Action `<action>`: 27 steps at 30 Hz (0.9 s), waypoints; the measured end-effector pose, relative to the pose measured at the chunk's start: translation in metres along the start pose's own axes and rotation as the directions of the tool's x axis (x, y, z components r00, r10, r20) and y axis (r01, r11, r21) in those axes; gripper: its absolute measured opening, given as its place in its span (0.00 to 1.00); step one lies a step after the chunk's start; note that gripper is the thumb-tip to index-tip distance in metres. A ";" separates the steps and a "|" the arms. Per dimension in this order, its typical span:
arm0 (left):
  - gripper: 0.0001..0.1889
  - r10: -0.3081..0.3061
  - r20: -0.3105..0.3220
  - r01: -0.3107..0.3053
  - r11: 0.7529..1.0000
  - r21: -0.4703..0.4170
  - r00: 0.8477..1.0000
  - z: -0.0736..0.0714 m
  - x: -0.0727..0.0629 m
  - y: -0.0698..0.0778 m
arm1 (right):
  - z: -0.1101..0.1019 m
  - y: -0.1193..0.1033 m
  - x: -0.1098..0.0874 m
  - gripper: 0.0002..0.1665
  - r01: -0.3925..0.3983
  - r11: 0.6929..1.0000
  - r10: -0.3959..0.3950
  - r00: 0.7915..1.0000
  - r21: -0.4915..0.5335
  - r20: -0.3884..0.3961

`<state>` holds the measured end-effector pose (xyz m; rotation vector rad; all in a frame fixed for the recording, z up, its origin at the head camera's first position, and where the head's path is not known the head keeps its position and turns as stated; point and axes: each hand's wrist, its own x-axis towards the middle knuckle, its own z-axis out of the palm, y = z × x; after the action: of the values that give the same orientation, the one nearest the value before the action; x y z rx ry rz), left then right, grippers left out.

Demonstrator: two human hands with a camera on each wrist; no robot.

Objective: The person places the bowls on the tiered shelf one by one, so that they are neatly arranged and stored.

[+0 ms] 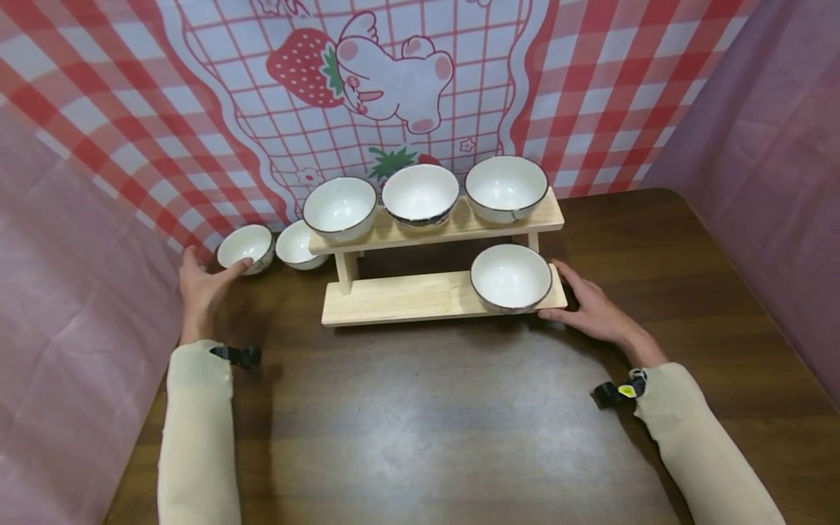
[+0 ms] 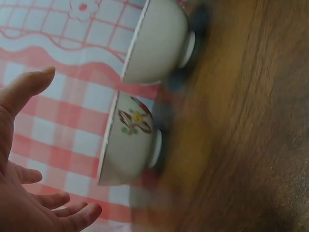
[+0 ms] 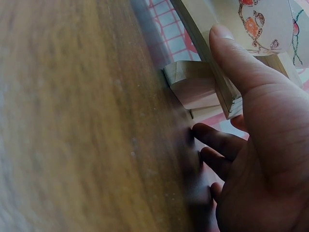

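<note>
My left hand [image 1: 203, 292] is at the far left, thumb and fingers spread beside a small white bowl [image 1: 246, 246]. In the left wrist view this bowl [image 2: 128, 140] bears a painted flower, and a gap separates it from the fingers. My right hand [image 1: 593, 310] grips the right end of a two-tier wooden shelf [image 1: 400, 297]. Its thumb lies along the lower board [image 3: 219, 82] and its other fingers curl near the board's end. Right beside that hand, a white bowl with a dark rim [image 1: 512, 277] sits on the lower tier.
Three bowls stand on the upper tier: a left one [image 1: 341, 208], a middle one [image 1: 421, 193] and a right one [image 1: 507, 186]. Another bowl [image 1: 298, 246] is on the table [image 1: 407, 408], left of the shelf. A checked strawberry cloth [image 1: 590, 95] hangs behind.
</note>
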<state>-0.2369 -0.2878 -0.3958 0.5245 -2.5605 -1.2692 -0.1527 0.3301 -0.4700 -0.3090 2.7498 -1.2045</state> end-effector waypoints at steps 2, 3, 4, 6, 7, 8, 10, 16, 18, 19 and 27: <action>0.57 -0.008 0.004 0.008 1.000 0.012 1.000 0.002 0.005 -0.002 | 0.000 0.001 0.000 0.58 0.002 1.000 -0.002 1.000 0.001 -0.002; 0.57 -0.009 0.006 0.009 1.000 0.006 1.000 0.003 0.007 -0.003 | 0.000 0.001 0.000 0.58 0.004 1.000 -0.004 1.000 0.000 -0.003; 0.57 -0.007 0.009 0.007 1.000 0.004 1.000 0.005 0.009 -0.004 | 0.000 0.002 0.000 0.58 0.007 1.000 -0.007 1.000 -0.002 -0.006; 0.56 0.005 0.011 -0.005 1.000 0.000 1.000 0.008 0.014 -0.007 | 0.001 0.003 0.000 0.59 0.007 1.000 -0.007 1.000 -0.003 -0.009; 0.54 0.018 0.009 -0.018 1.000 -0.004 1.000 0.010 0.016 -0.008 | 0.001 0.004 0.001 0.59 0.007 1.000 -0.007 1.000 -0.004 -0.009; 0.52 0.030 0.007 -0.030 1.000 -0.006 1.000 0.012 0.018 -0.009 | 0.002 0.005 0.001 0.59 0.007 1.000 -0.007 1.000 -0.005 -0.011; 0.48 0.043 0.001 -0.043 0.999 -0.007 0.999 0.016 0.022 -0.011 | 0.002 0.005 0.001 0.59 0.008 1.000 -0.008 1.000 -0.004 -0.012; 0.48 -0.002 0.006 0.002 0.999 -0.036 1.000 0.025 0.031 -0.014 | 0.002 0.005 0.001 0.59 0.021 1.000 -0.021 1.000 -0.004 -0.017; 0.51 -0.021 0.019 0.022 0.999 -0.048 1.000 0.027 0.034 -0.014 | 0.001 0.004 0.000 0.58 0.024 1.000 -0.024 1.000 -0.008 -0.021; 0.52 -0.032 0.024 0.033 0.998 -0.048 0.999 0.027 0.035 -0.015 | 0.001 0.005 0.000 0.58 0.024 1.000 -0.025 0.999 -0.011 -0.022; 0.60 -0.063 0.072 0.063 0.998 -0.002 0.995 0.029 0.039 -0.019 | 0.001 0.006 0.000 0.59 0.011 1.000 -0.011 1.000 -0.015 -0.019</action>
<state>-0.2792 -0.2939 -0.4269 0.5734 -2.6182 -1.3378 -0.1529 0.3336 -0.4756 -0.3166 2.7781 -1.1966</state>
